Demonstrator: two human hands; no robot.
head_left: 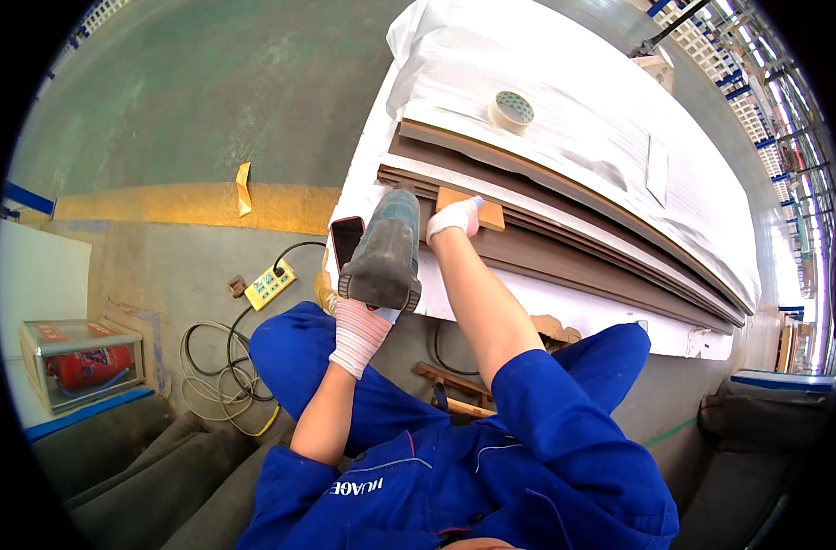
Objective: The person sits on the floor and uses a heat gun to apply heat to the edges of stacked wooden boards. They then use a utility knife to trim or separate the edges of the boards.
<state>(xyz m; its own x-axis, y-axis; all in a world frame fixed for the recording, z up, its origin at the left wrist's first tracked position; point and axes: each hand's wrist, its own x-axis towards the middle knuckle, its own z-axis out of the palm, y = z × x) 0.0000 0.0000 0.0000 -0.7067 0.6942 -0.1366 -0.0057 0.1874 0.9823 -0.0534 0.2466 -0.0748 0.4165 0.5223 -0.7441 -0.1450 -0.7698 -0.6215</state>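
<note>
My left hand (361,335), in a striped knit glove, is closed around the rear of a teal and dark grey corded-looking power tool (386,252). The tool's far end reaches the left ends of a stack of brown panels (564,261); its working tip is hidden under the body. My right hand (454,220), in a pale glove, is closed on a small light-brown wooden block (491,216) at the stack's near side, just right of the tool. A phone (347,236) with a dark screen lies left of the tool.
White foam sheeting (583,82) covers the panels' far part, with a tape roll (511,112) on top. On the floor at left are a yellow power strip (271,285), coiled cables (221,371) and a cased red fire extinguisher (92,365). A wooden stool-like piece (454,385) sits between my legs.
</note>
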